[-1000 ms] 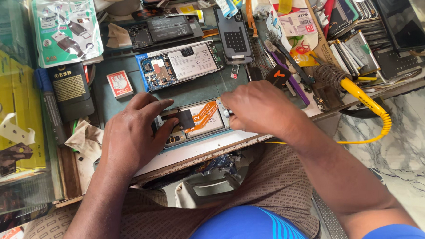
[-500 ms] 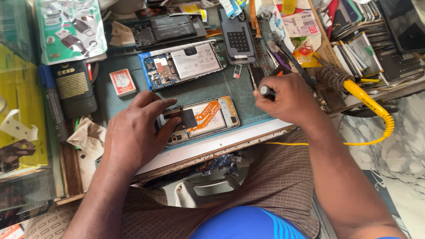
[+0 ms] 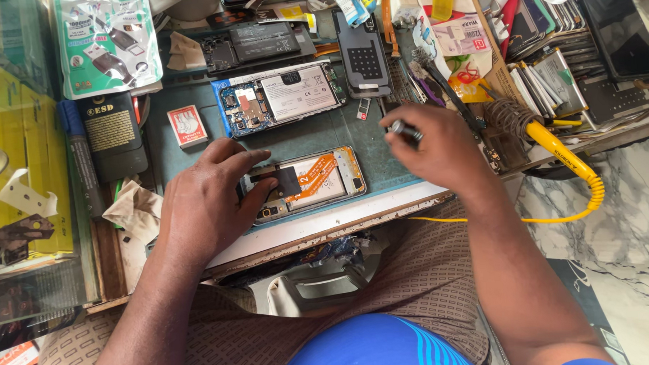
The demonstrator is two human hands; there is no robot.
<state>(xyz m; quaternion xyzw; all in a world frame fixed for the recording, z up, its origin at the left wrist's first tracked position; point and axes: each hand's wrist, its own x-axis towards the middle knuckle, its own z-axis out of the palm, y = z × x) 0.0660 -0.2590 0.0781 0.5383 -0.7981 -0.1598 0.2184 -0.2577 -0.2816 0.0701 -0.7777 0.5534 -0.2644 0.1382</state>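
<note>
Both hands work: left fingers (image 3: 256,179) pressing opened phone (image 3: 317,181), right fingers (image 3: 416,122) pinching screwdriver (image 3: 406,131).

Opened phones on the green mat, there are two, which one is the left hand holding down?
The nearer opened phone, the one with the orange flex cable. The left hand rests on its left end. The blue-edged opened phone lies farther back, untouched.
</note>
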